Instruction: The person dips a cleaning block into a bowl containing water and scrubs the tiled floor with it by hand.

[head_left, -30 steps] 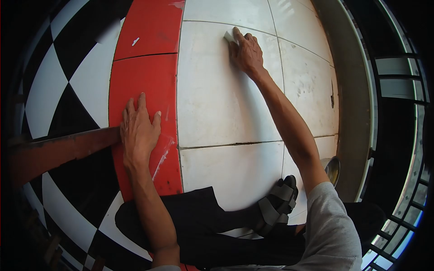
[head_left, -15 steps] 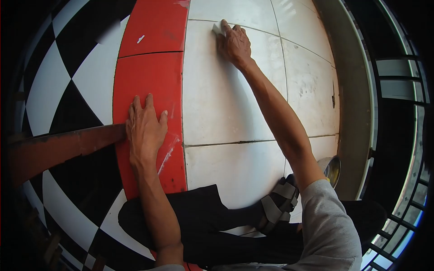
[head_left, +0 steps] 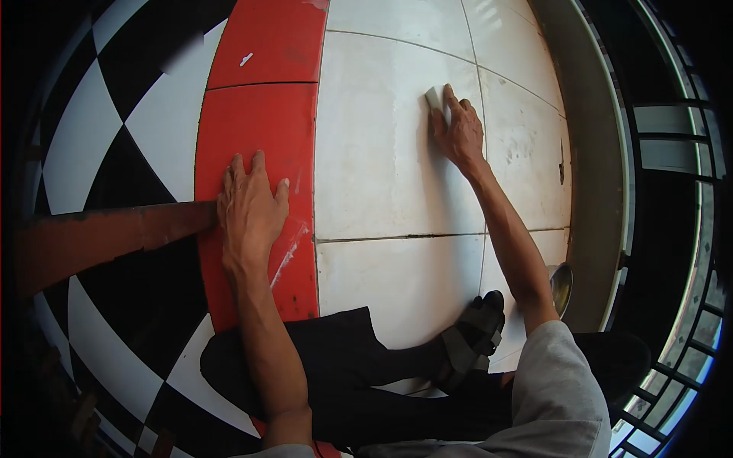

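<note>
My right hand (head_left: 460, 130) is closed around a small pale grey flat pad (head_left: 434, 98), whose exact kind I cannot make out. The pad is against the large white floor tile (head_left: 366, 153), near that tile's right side, and part of it is hidden by the fingers. My left hand (head_left: 250, 210) lies palm down with fingers spread on the red tile strip (head_left: 263, 114), holding nothing. Just beside its wrist side ends a reddish-brown bar (head_left: 153, 227). Whitish scuffs (head_left: 289, 256) mark the red tile to the right of that hand.
Black-and-white checkered floor (head_left: 160, 145) runs along the left. A metal bowl (head_left: 562, 290) stands by my right forearm, near a raised ledge (head_left: 592, 191). Beyond it is a dark barred frame (head_left: 668, 153). My sandalled foot (head_left: 473, 332) rests on the white tiles.
My right hand has slid with the pad to the right and back toward me across the white tile. The left hand stays on the red tile; the view has shifted slightly.
</note>
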The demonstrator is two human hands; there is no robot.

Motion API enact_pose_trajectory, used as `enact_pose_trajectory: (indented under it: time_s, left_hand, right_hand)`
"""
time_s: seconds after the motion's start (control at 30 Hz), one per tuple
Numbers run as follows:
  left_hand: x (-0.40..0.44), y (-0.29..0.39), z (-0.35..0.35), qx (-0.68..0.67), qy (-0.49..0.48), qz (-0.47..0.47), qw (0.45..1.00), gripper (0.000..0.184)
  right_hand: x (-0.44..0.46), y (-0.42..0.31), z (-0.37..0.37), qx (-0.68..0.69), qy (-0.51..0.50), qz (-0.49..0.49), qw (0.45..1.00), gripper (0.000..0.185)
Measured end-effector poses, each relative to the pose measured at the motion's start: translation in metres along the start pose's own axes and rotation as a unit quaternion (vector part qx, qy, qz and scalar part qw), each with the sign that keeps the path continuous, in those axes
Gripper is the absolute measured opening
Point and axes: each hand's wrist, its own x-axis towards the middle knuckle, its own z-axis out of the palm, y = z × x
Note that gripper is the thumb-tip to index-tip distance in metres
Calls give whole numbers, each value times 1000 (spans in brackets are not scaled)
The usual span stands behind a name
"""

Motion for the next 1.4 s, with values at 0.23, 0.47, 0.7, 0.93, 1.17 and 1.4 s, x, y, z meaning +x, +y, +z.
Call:
enact_pose_trajectory:
  time_s: [0.23, 0.47, 0.7, 0.93, 1.17, 1.4]
  left_hand:
    - [1, -1, 5, 22, 11, 8, 1000, 60]
    - [3, -1, 3, 32, 11, 8, 999, 59]
    - [0, -4, 7, 27, 19, 16, 999, 59]
    - [2, 0, 2, 16, 11, 17, 1000, 60]
    - [1, -8, 9, 21, 31, 34, 999, 59]
    - [3, 0, 1, 21, 18, 27, 999, 58]
  right_hand:
    - [64, 70, 14, -30, 98, 81, 991, 57]
    - [-43, -57, 3, 105, -4, -86, 991, 57]
    - [-57, -57, -5, 74, -29, -161, 984, 56]
    - [-14, -52, 14, 54, 54, -41, 996, 53]
    - [-87, -109, 11, 85, -77, -247, 962, 60]
    - [30, -99, 38, 34, 96, -103, 989, 48]
